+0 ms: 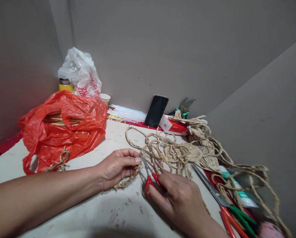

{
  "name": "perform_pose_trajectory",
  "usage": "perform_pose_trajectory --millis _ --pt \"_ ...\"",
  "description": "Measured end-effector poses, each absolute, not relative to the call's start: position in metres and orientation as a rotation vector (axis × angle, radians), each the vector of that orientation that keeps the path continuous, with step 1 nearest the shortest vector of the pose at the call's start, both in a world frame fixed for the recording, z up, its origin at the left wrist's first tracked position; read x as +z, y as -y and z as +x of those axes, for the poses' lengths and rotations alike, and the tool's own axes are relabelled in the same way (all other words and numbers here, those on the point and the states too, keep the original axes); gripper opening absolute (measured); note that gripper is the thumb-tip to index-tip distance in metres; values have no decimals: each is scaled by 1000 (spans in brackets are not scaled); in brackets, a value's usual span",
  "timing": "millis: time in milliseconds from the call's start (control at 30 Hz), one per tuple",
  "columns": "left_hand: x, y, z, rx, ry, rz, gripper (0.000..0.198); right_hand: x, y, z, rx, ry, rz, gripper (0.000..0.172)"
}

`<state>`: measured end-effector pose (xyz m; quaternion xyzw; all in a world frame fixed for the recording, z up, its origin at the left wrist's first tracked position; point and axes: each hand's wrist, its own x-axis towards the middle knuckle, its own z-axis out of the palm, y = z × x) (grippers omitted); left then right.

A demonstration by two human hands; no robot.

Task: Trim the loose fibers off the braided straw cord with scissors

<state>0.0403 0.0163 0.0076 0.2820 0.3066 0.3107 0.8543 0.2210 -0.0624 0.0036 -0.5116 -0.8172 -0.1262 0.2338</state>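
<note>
My left hand (121, 167) pinches a braided straw rope (128, 181) between thumb and fingers, and part of it hangs below the palm. In my right hand (180, 195) is a small pair of scissors (149, 181) with red handles. Their blades point up and left, with the tips right by the rope at my left fingertips; whether they touch it I cannot tell. Just beyond both hands lies a loose tangle of braided rope (154, 148), joined by a coiled, woven-looking piece (181, 152) to the right.
A red plastic bag (88, 140) with flat straw material stands at the left. Behind it are a clear bag (79, 67), a yellow jar (65, 86) and a paper cup (105, 98). A phone (156, 110) leans on the wall. Large shears (217, 195) lie at the right.
</note>
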Motion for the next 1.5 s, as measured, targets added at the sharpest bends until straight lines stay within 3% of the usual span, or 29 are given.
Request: perform_pose_trajectory --millis 667,1100,1500 --pt "9 -17 40 652 -649 672 25 8 62 224 -179 2237 -1437 25" --pt "6 -20 39 649 -644 714 19 6 62 228 -32 2190 -1283 36" --pt "7 -19 39 671 -601 692 23 0 57 223 253 1981 -1413 27"
